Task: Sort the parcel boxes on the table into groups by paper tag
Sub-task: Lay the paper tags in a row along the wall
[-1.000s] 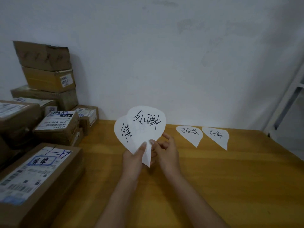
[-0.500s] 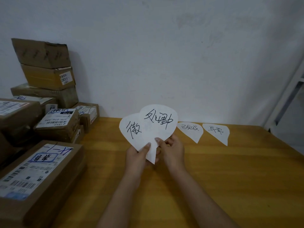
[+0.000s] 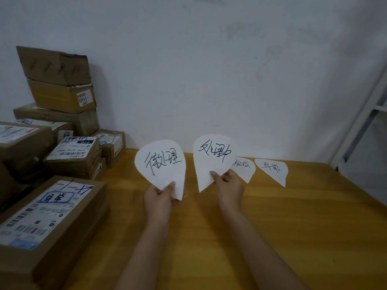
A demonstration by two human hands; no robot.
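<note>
My left hand (image 3: pixel 160 197) pinches a white teardrop paper tag (image 3: pixel 162 164) with black handwriting, held upright above the wooden table (image 3: pixel 272 227). My right hand (image 3: pixel 229 186) pinches a second handwritten tag (image 3: pixel 211 158) a little to the right, apart from the first. Two more tags lie flat near the wall: one (image 3: pixel 244 167) partly hidden behind the right-hand tag, the other (image 3: pixel 273 169) further right. Several brown parcel boxes with shipping labels stand at the left, the nearest one (image 3: pixel 48 218) marked in blue ink.
A tall stack of cardboard boxes (image 3: pixel 58 84) leans against the white wall at the back left. A labelled box (image 3: pixel 75 153) lies on lower boxes beside it. A white metal frame (image 3: pixel 364 122) rises at the right beyond the table's edge.
The two tags, overlapped and held together before, are now pulled apart, one in each hand. The left tag moved left, the right tag moved right.
</note>
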